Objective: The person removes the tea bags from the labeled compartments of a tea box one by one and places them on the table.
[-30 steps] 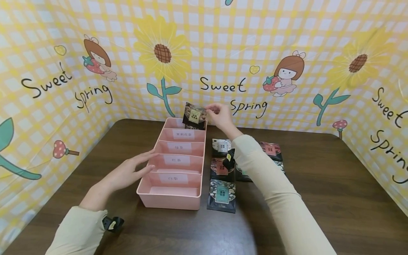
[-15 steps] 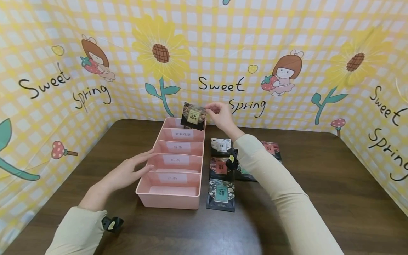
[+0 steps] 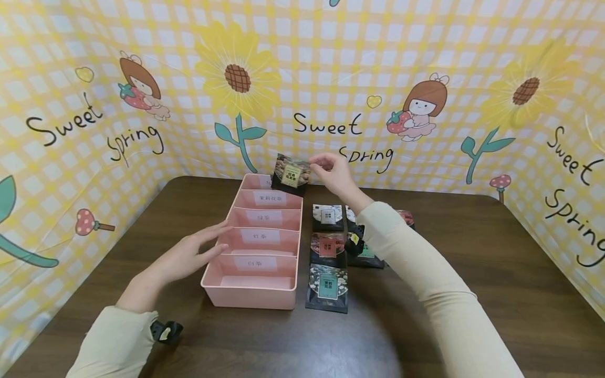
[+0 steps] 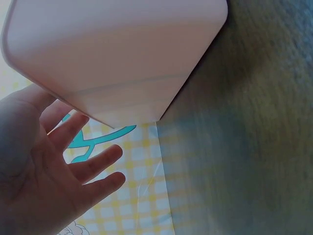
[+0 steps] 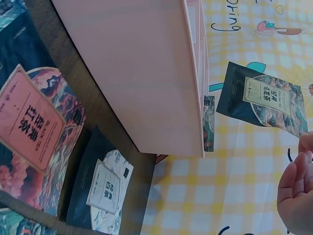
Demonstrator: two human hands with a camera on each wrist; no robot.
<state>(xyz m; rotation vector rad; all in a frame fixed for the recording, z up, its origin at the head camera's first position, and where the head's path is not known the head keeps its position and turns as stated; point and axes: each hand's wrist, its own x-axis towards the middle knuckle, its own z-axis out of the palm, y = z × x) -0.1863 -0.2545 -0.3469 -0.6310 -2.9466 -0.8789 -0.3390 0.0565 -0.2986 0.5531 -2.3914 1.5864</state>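
My right hand (image 3: 334,176) pinches a dark tea sachet (image 3: 290,176) with a pale yellow-green label by its upper corner. The sachet hangs tilted over the far compartment of a long pink divided box (image 3: 250,298). In the right wrist view, this sachet (image 5: 266,98) is clear of the box wall, and the top of another sachet (image 5: 209,123) pokes above the rim at the far end. My left hand (image 3: 194,254) is at the box's left rim, fingers extended. The left wrist view has the left hand's fingers (image 4: 100,164) spread beside the box wall (image 4: 117,63).
Right of the box lie several flat sachets: a white-labelled one (image 3: 327,217), a red-labelled one (image 3: 327,249) and a teal-labelled one (image 3: 327,289), with more partly hidden under my right forearm. White paper labels (image 3: 255,263) mark the dividers. A checked cloth (image 3: 302,63) rises behind the brown table (image 3: 142,220).
My right hand and the sachet have shifted slightly right, and the sachet now overlaps the box's right rim more. The left hand keeps its place at the left rim.
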